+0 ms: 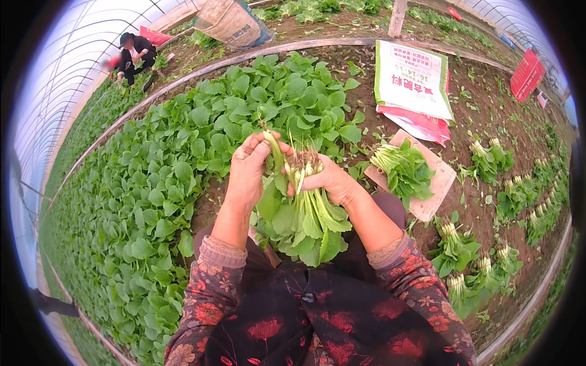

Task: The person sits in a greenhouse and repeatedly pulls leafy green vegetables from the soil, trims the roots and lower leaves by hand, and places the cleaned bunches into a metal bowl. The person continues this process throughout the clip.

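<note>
My right hand (328, 181) is closed around a bunch of leafy greens (305, 222), its pale stems and soil-covered roots pointing away from me and its leaves hanging towards my lap. Just beside it, my left hand (249, 165) pinches a single pale green leaf stalk (274, 152) between thumb and fingers. The two hands nearly touch at the root end of the bunch. Below them are my knees and a dark apron with red flowers (293, 323).
Dense growing greens (152, 207) fill the left and front. On the right lie a wooden board (442, 177) with loose greens (406, 168), printed sacks (412, 79) and several tied bunches (452, 247) on soil. A standing sack (235, 24) and a crouching person (135, 56) are farther off.
</note>
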`<state>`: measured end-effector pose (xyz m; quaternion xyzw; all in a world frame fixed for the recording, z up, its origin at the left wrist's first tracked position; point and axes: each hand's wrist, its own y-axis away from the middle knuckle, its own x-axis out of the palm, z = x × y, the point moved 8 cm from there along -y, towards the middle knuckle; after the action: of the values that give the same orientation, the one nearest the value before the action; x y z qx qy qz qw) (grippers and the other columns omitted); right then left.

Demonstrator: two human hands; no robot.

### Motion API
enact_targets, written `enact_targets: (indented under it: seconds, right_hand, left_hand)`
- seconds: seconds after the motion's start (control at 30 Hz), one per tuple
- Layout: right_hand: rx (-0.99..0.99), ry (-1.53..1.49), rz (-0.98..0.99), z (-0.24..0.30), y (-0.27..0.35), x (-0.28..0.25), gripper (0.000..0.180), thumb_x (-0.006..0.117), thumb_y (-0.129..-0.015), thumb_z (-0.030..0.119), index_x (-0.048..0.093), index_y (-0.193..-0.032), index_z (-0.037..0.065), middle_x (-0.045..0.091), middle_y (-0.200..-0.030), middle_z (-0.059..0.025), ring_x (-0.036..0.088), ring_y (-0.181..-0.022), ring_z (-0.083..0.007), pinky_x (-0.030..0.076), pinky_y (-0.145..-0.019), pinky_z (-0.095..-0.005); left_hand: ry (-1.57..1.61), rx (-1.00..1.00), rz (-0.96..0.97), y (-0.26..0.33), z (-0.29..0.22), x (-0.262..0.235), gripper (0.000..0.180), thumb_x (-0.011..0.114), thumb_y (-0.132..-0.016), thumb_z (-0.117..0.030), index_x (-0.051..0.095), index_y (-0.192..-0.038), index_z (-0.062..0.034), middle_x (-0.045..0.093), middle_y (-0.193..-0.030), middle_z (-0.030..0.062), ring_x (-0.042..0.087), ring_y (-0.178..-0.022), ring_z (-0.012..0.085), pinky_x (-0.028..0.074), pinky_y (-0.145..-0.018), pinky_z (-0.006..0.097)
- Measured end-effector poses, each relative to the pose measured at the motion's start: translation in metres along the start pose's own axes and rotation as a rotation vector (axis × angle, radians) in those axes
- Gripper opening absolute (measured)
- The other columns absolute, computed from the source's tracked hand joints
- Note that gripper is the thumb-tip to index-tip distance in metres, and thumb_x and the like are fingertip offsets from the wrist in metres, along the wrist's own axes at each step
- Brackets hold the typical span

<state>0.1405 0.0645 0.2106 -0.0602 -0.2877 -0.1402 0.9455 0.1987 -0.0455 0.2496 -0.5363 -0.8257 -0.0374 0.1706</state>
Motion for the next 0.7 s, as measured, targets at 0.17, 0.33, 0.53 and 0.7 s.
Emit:
enact_targets:
  seconds: [0.17,0.33,0.53,0.7]
  right_hand:
    - [-0.09,-0.044,-0.071,0.006,-0.001,-0.011,0.055,0.074,-0.065,0.009,0.057,-0.117,0.0,0.065,-0.107,-0.0098,0.066,-0.082,-0.0216,0.053,-0.077,-0.0344]
    - [-0.154,-0.114,-0.295,0.005,-0.005,-0.035,0.041,0.067,-0.074,-0.003,0.058,-0.113,0.003,0.065,-0.101,-0.0042,0.062,-0.089,-0.0157,0.051,-0.081,-0.0322]
    - [-0.175,-0.208,-0.321,0.001,-0.002,-0.036,0.037,0.068,-0.074,-0.004,0.059,-0.108,0.004,0.065,-0.097,-0.0041,0.063,-0.087,-0.0157,0.051,-0.08,-0.0324]
    - [-0.165,-0.218,-0.31,0.002,-0.002,-0.04,0.035,0.068,-0.074,-0.004,0.059,-0.107,0.003,0.065,-0.096,-0.0052,0.063,-0.086,-0.0167,0.052,-0.079,-0.0316]
  left_hand:
    - [-0.416,0.139,-0.267,0.001,-0.025,-0.025,0.026,0.055,-0.095,-0.012,0.06,-0.118,0.0003,0.065,-0.095,0.006,0.061,-0.081,0.0117,0.049,-0.068,0.024]
    - [-0.827,0.261,-0.257,0.015,0.011,0.019,0.028,0.056,-0.091,-0.006,0.062,-0.119,-0.0047,0.054,-0.118,0.0124,0.058,-0.102,0.0214,0.048,-0.087,0.03]
    - [-0.766,0.308,-0.259,0.012,0.042,0.024,0.036,0.054,-0.091,-0.006,0.059,-0.126,-0.013,0.045,-0.132,0.0135,0.048,-0.12,0.0271,0.041,-0.099,0.033]
    - [-0.469,0.08,-0.02,0.003,0.053,0.03,0.047,0.044,-0.092,0.0,0.049,-0.137,-0.0123,0.044,-0.136,0.0098,0.044,-0.125,0.0217,0.035,-0.105,0.031]
